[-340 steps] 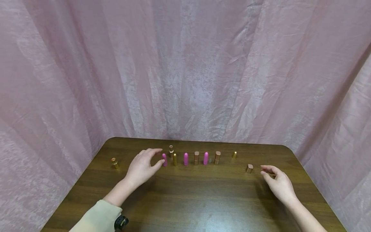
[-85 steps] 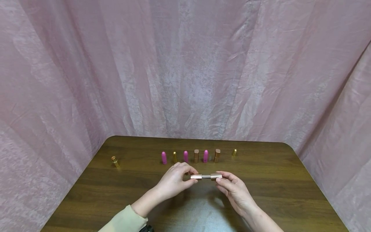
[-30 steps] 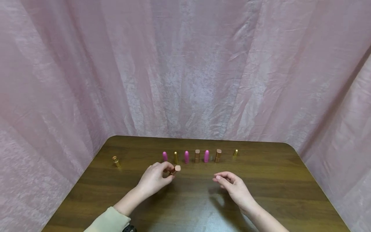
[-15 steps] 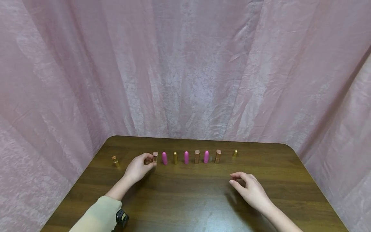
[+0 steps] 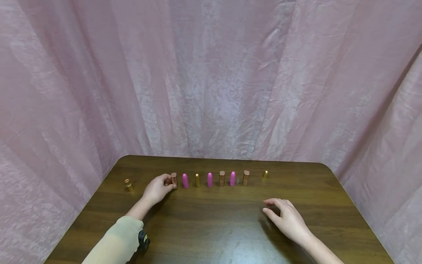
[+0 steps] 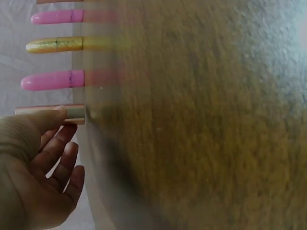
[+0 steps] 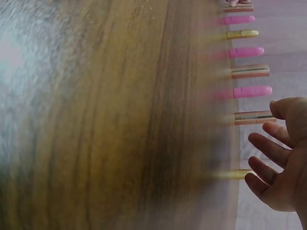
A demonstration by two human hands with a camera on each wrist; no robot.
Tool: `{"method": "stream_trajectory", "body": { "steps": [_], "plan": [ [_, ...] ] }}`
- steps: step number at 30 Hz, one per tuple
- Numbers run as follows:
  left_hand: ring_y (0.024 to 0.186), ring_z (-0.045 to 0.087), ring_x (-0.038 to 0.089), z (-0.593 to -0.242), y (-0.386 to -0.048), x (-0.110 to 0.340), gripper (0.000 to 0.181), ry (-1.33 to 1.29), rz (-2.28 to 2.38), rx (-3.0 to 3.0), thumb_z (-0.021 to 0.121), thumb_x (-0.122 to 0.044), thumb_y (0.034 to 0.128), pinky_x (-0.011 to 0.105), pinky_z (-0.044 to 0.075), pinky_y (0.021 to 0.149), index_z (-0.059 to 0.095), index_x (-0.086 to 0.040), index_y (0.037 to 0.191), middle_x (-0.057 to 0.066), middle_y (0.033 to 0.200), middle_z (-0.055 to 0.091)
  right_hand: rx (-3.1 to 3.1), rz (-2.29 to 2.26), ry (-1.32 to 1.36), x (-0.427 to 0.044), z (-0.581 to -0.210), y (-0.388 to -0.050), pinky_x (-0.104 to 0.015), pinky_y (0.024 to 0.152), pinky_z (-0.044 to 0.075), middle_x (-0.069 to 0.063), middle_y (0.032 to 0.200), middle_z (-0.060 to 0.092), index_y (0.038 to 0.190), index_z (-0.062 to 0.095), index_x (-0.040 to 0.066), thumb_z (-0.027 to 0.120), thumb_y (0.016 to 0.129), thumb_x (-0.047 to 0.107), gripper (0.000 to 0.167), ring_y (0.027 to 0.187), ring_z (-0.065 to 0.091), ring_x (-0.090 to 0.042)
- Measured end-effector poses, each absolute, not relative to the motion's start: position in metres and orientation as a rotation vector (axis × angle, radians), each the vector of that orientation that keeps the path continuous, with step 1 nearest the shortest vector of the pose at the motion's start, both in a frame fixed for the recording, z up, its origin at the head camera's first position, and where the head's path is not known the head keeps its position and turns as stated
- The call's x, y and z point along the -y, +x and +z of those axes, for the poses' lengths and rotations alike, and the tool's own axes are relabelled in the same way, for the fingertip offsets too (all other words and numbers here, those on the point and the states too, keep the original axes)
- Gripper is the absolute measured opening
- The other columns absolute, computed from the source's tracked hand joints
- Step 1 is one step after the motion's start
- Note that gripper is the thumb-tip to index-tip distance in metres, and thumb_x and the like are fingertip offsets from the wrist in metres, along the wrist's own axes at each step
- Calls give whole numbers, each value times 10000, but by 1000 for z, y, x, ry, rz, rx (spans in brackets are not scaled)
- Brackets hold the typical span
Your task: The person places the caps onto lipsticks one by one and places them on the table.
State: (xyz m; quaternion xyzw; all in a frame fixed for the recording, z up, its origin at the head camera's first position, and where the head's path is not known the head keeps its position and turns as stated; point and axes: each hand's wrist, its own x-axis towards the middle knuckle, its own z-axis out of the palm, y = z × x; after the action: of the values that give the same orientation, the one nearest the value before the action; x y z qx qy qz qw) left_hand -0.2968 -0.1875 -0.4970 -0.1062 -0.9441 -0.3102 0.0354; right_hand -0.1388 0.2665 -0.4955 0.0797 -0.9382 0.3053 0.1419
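Note:
At the left end of a row, my left hand (image 5: 156, 189) pinches a rose-gold lipstick (image 5: 174, 180) upright between thumb and fingers. The left wrist view shows the thumb across this closed tube (image 6: 74, 113), its base on the tabletop. Just right of it stands a pink lipstick (image 5: 185, 180), then a gold lipstick (image 5: 197, 180). My right hand (image 5: 288, 220) hovers over the table's right half, fingers loosely bent and holding nothing. Beyond it stands a small gold cap (image 5: 265, 175). A gold lipstick base without its cap (image 5: 128, 185) stands left of my left hand.
The row continues rightward with a pink lipstick (image 5: 210, 179), a rose-gold one (image 5: 222, 178), another pink one (image 5: 232, 178) and another rose-gold one (image 5: 245, 178). A pink curtain (image 5: 211, 80) hangs behind the brown wooden table (image 5: 211, 220).
Both hands held the rose-gold lipstick's two parts end to end; the left hand then carried the closed lipstick to the row's left end. The right hand let go and moved right.

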Motion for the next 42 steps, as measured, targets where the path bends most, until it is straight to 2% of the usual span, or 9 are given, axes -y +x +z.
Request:
{"method": "stream_trajectory", "body": {
  "steps": [6,11,17,23,30,32,35,39,42],
  "plan": [
    [987,651,250,-504,-301,191,227,-349,-1001,2889,759,-198,930,493,503,880,690,-75,1108,47,1031,713,2707,884,223,-266,-496,-137,-517,934,480,75,1124,715,1176,735,151,725,965,337,281,1141,596,-240],
    [1053,649,278,-502,-299,196,407,-342,-1055,2888,748,-280,947,509,499,919,645,-38,1257,86,1148,706,2708,892,210,-268,-496,-138,-524,942,475,68,1128,713,1179,733,151,722,967,338,283,1152,593,-249],
    [1144,627,350,-477,-289,207,600,-343,-991,2844,666,-409,995,551,493,941,542,-10,1425,185,1282,653,2723,918,161,-281,-491,-143,-556,958,454,28,1153,711,1207,719,137,711,978,324,296,1186,577,-300],
    [1204,577,361,-448,-272,204,604,-404,-858,2749,657,-437,993,567,475,939,527,-78,1462,142,1322,636,2763,933,102,-298,-485,-153,-586,944,447,-65,1227,692,1275,680,92,675,1001,353,378,1216,542,-359],
    [1179,596,294,-424,-242,173,557,-746,-697,2661,719,-401,957,509,480,964,597,-110,1416,38,1274,661,2778,880,74,-318,-485,-173,-597,916,453,-156,1246,684,1321,643,25,658,1011,313,424,1178,555,-417],
    [1179,605,279,-422,-235,162,551,-857,-620,2635,749,-384,936,495,480,981,616,-121,1401,21,1268,668,2778,876,70,-322,-486,-179,-622,983,410,-179,1245,682,1327,633,5,656,1010,286,425,1180,554,-437],
    [1251,587,278,-423,-223,146,569,-986,-506,2618,750,-414,929,511,448,1045,613,-140,1408,24,1328,653,2779,861,63,-326,-486,-189,-621,999,397,-199,1242,680,1327,628,-13,656,1006,256,421,1177,557,-450],
    [1300,557,244,-427,-206,125,580,-1140,-424,2595,721,-452,941,504,410,1091,598,-160,1427,19,1382,623,2795,840,44,-329,-486,-201,-592,912,459,-213,1243,672,1332,623,-22,654,1004,245,424,1145,576,-444],
    [1296,553,213,-431,-196,110,576,-1249,-405,2559,712,-457,945,478,397,1107,600,-162,1426,12,1385,616,2806,850,36,-331,-487,-209,-586,895,480,-229,1247,664,1342,611,-33,654,1002,238,437,1123,605,-440]
  ]
}}
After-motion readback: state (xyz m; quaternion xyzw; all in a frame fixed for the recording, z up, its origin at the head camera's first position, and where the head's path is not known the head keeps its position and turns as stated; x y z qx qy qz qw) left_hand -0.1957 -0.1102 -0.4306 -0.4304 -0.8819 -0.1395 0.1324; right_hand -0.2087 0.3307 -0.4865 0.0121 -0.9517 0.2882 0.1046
